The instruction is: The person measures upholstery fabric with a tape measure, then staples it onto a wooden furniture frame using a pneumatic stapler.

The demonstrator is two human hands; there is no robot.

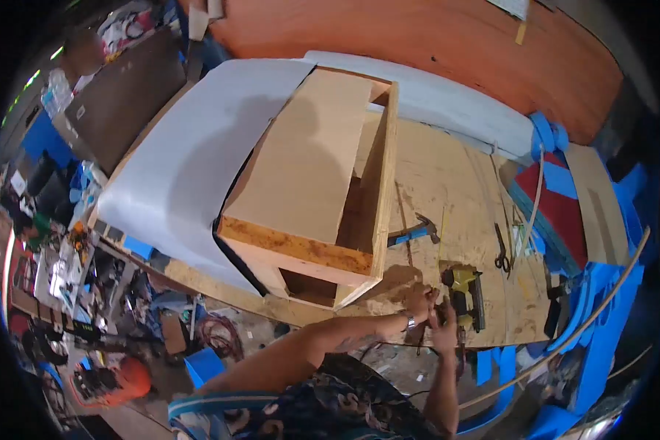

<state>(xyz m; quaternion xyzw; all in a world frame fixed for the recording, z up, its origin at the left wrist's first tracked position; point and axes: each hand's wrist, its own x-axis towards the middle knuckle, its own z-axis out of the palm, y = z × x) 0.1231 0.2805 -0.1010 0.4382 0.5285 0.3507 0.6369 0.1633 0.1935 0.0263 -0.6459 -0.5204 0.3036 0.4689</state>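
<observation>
My left hand (pixel 420 302), with a metal watch band at its wrist, is at the table's front edge with its fingers drawn together. Close beside it is my right hand (pixel 444 334), its fingers bent toward the left one. Anything between the fingers is too small to make out. Just right of the hands, a yellow-and-black nail gun (pixel 463 293) lies on the plywood tabletop (pixel 447 172). To their left stands a wooden box frame (pixel 301 253), partly covered by a tan panel (pixel 308 139). A hammer (pixel 418 232) with a blue handle rests beyond the hands.
White sheet material (pixel 169 154) spreads left of the frame, and a white roll (pixel 455 92) lies behind it. Black scissors (pixel 501 257) lie on the right. Red and teal foam blocks (pixel 550 205) and blue strips (pixel 601 315) crowd the right edge. An orange compressor (pixel 121 381) stands on the cluttered floor.
</observation>
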